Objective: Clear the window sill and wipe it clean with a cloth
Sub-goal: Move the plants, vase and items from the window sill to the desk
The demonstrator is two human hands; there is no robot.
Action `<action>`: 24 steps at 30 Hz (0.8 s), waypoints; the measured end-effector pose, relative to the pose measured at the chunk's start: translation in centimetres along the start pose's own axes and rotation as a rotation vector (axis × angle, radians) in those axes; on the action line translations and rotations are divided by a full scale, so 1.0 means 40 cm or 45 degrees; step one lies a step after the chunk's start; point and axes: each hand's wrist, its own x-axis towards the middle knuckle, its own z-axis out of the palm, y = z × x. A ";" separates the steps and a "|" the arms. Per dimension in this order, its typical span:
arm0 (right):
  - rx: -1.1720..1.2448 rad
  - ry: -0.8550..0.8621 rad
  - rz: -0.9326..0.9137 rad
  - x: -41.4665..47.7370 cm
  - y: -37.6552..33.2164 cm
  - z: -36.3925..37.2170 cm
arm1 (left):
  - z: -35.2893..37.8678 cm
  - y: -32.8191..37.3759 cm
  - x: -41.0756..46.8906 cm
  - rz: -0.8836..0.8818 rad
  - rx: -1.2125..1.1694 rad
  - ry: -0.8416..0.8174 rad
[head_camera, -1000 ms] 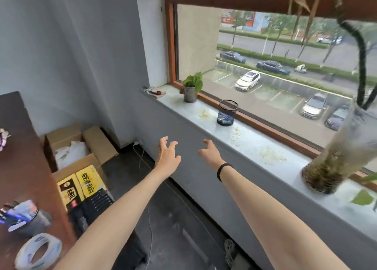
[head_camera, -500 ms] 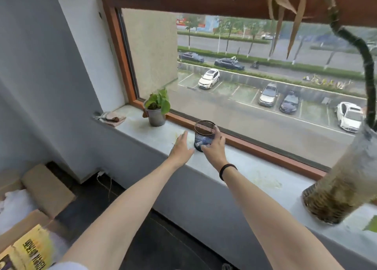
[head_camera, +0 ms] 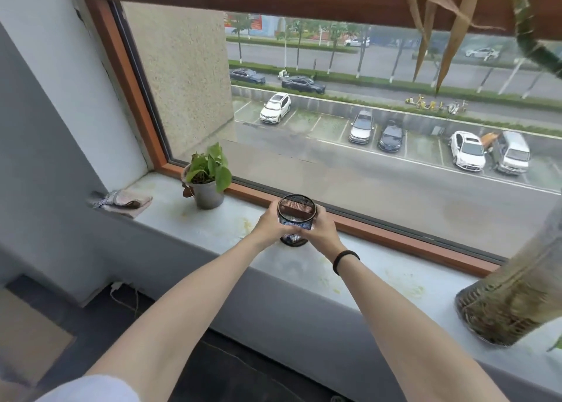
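Observation:
A black mesh cup (head_camera: 296,211) stands on the pale, stained window sill (head_camera: 359,268) near the wooden window frame. My left hand (head_camera: 269,223) grips its left side and my right hand (head_camera: 322,228) grips its right side. A small potted green plant (head_camera: 208,178) sits further left on the sill. A folded cloth (head_camera: 124,201) lies at the sill's left end. At the right stands a large glass vase (head_camera: 514,304) with roots and a thick stem rising out of view.
Yellowish stains (head_camera: 407,289) mark the sill between the cup and the vase. The window glass and brown frame (head_camera: 395,237) run along the back. Below the sill are a grey wall, a dark floor and a white cable (head_camera: 120,289). A cardboard box (head_camera: 27,331) sits lower left.
Both hands have moved forward from mid-air to the mesh cup and closed around its sides. The view has shifted closer to the window.

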 end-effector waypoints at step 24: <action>-0.063 -0.848 -0.421 -0.570 -0.017 0.108 | 0.080 -0.072 -0.834 -0.336 -0.122 0.795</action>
